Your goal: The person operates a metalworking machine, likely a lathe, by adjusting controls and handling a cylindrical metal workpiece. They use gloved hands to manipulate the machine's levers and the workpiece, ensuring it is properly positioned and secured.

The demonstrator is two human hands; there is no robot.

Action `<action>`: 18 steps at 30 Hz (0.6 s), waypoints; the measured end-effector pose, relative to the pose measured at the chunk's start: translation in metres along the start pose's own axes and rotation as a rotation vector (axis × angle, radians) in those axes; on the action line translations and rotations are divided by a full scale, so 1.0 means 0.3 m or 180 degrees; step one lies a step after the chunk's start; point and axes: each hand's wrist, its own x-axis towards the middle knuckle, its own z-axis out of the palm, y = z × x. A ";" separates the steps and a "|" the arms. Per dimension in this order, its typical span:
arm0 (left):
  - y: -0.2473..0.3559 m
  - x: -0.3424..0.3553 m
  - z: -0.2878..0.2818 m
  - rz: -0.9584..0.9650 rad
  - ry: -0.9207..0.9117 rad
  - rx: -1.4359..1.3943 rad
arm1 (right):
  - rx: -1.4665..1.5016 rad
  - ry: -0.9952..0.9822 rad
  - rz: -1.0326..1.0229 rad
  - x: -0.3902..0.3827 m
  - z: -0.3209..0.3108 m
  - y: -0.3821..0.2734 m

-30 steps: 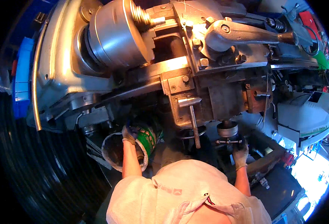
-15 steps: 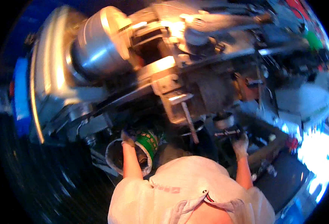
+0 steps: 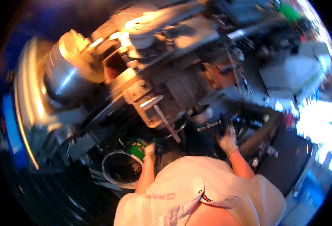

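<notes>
My left hand (image 3: 149, 150) hangs beside a green printed bucket (image 3: 136, 148) and a white-rimmed, dark-insided container (image 3: 111, 158). Its fingers are smeared, and I cannot make out anything in them. My right hand (image 3: 228, 140) is low on the right, close to a round handwheel (image 3: 203, 115) and a short metal crossbar handle (image 3: 209, 126) on the lathe's front. Whether it touches the handle is unclear, for the fingers are blurred against dark parts. Between the hands, a rod-like lever (image 3: 167, 124) slants down from the lathe carriage (image 3: 149, 117).
A large shiny lathe chuck (image 3: 66, 77) stands at the upper left beside the pale headstock (image 3: 32, 86). The tool post (image 3: 141, 37) is at the top. To the right lie a brown-edged tray (image 3: 262, 132), a dark surface (image 3: 286, 158) and a pale panel (image 3: 292, 77).
The whole view has turned and shifted, so the lathe sits further left. My left hand has moved right, from over the container to beside the bucket. My right hand stays near the handle.
</notes>
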 end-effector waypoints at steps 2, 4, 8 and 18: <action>-0.091 0.077 0.145 0.0003 -0.0094 0.1038 | 0.0187 -0.0224 0.0087 -0.031 0.031 0.037; -0.128 0.120 0.215 0.0056 -0.0096 0.1579 | 0.0290 -0.0174 -0.0112 -0.012 0.038 0.038; -0.221 0.057 0.290 0.0656 0.0167 0.1839 | 0.0109 -0.0244 -0.0284 -0.012 0.035 0.063; -0.085 -0.088 0.370 0.0856 0.0535 0.3368 | 0.0629 -0.0366 -0.0153 0.030 0.018 0.040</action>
